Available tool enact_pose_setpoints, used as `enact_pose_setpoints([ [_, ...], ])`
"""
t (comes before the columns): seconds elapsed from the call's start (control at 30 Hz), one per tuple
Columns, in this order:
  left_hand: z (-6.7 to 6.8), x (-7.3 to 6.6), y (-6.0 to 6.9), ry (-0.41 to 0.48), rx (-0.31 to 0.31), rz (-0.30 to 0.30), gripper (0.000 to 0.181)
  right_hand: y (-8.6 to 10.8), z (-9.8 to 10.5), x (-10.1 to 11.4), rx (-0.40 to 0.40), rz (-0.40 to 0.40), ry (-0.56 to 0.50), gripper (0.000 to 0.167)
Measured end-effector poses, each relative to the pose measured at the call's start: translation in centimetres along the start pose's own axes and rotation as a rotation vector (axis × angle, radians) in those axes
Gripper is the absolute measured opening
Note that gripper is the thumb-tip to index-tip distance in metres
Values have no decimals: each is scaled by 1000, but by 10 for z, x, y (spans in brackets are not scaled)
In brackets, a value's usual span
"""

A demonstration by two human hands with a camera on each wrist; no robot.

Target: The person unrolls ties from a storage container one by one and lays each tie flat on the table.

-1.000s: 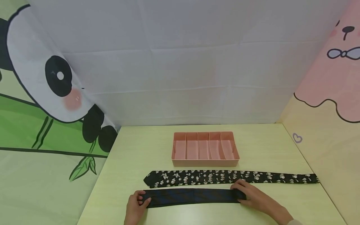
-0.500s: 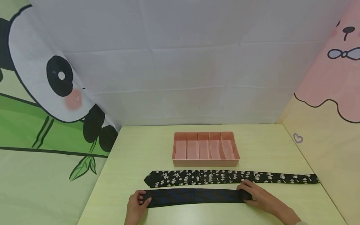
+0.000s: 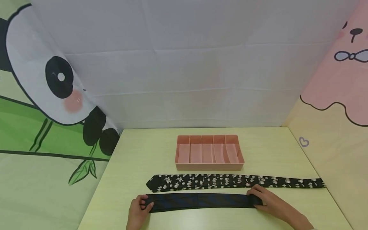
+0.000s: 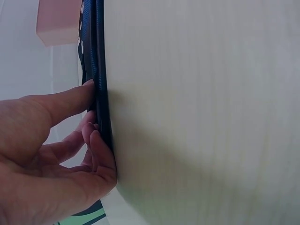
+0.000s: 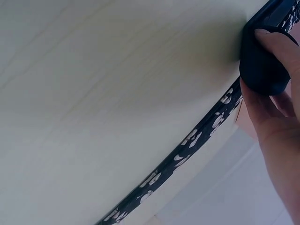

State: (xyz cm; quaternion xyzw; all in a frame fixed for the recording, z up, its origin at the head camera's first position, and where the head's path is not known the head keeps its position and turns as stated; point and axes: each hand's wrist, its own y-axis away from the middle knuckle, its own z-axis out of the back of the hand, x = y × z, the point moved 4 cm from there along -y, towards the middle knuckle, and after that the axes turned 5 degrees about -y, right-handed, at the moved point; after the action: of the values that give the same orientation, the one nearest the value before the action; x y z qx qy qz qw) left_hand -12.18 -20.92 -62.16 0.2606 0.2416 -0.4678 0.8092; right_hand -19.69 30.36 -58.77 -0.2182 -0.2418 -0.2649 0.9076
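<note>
A dark navy striped necktie (image 3: 198,200), doubled into a shorter band, lies across the front of the table. At its left end my left hand (image 3: 137,211) holds the layers between thumb and fingers; the left wrist view shows the stacked edges of the tie (image 4: 99,56) in that grip. My right hand (image 3: 271,204) grips the other end, where the fabric bends round in a rounded fold (image 5: 265,65) between thumb and fingers. Just behind lies a black necktie with a white print (image 3: 201,182), stretched out full length, its wide pointed tip to the left.
Behind the ties stands a pink box (image 3: 210,166) with several side-by-side compartments. The pale wooden table (image 3: 143,153) ends at a white cloth wall (image 3: 187,108) at the back. Printed cloth panels stand on the left and right sides.
My right hand has slid to the right along the front, and the folded right end of the navy necktie has gone with it. The left hand stays in place.
</note>
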Motion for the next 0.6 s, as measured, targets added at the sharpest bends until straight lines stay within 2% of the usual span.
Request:
enact_pose_setpoints([
  [0.3,-2,0,-1,6,6,5,36,10,6,-4,-27,16,52,49],
  [0.6,-2,0,-1,10,4,19,37,21,14,-10,-33,12,36,51],
])
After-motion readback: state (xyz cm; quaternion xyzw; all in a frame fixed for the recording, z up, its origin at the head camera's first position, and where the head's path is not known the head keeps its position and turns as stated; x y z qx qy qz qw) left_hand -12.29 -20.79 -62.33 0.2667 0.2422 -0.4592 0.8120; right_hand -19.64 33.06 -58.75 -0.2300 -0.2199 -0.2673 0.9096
